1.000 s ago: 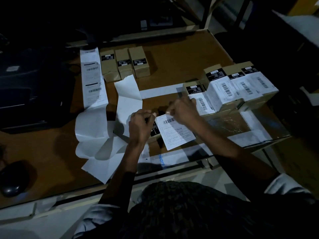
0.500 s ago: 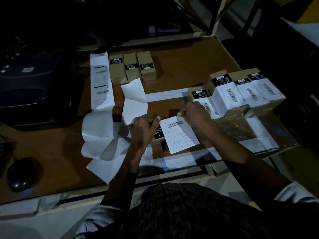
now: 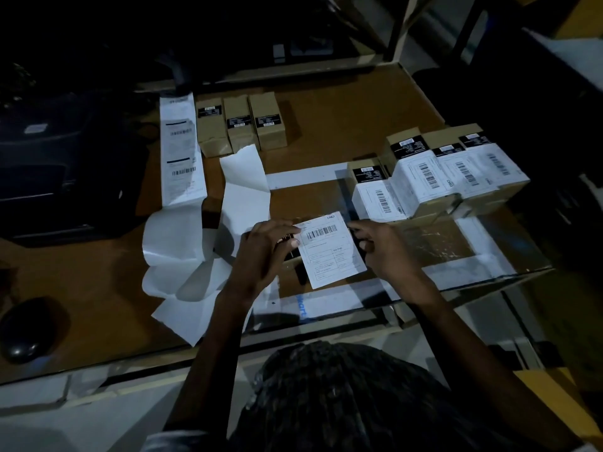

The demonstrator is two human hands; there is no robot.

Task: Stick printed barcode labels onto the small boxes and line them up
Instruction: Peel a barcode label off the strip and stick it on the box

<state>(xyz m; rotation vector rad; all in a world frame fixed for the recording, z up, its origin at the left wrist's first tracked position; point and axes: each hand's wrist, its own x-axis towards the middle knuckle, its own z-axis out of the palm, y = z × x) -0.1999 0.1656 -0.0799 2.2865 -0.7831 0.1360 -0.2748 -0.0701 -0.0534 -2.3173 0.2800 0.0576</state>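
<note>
The left hand [image 3: 264,252] and the right hand [image 3: 385,252] each pinch a side of one white barcode label [image 3: 331,247], low over a small box [image 3: 293,256] that is mostly hidden under it on the tabletop [image 3: 342,125]. To stick it well, I would line it up straight, press one edge first, then rub it flat. Four labeled boxes [image 3: 424,177] stand in a row on the right. Three plain boxes [image 3: 239,123] wait at the back.

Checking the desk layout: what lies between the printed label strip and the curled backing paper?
In the head view, bare brown desk separates the printed label strip from the curled backing paper.
</note>
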